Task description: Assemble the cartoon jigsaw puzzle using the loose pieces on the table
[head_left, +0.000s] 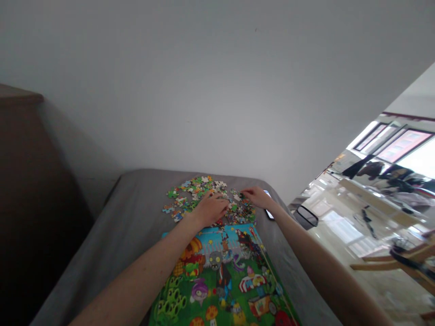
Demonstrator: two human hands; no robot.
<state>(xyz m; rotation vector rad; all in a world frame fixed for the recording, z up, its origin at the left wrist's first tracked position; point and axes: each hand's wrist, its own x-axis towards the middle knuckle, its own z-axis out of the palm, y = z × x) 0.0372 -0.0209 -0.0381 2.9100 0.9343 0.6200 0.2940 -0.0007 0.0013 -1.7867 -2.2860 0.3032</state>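
At the far left you have a brown piece of furniture (20, 149), upright, beside the left edge of the surface (136, 213), which is covered in grey cloth. The wall (217, 99) rises along the far edge of the surface.

The loose jigsaw pieces (197, 190) lie in a spread pile near the far edge, right of its middle and short of the far right corner. Some show printed colour, green being common; others show pale backs. The left fringe of the pile is looser, with bare cloth around it.

Your left hand (212, 208) is over the middle of the pile, back upward, fingers bent. The fingertips are partly hidden; whether they grip a piece cannot be told.

The printed puzzle sheet (220, 280) lies flat, running from just below the pile to the near edge. It bears cartoon plants and figures on green, with a blue strip at its far end. Your left forearm crosses above its left side.

Your right hand (257, 196) is at the right side of the pile, thumb and fingers drawn together beside a dark patch; a grasp cannot be confirmed. A phone (271, 214), screen lit, lies near the right edge, partly covered by your right wrist.
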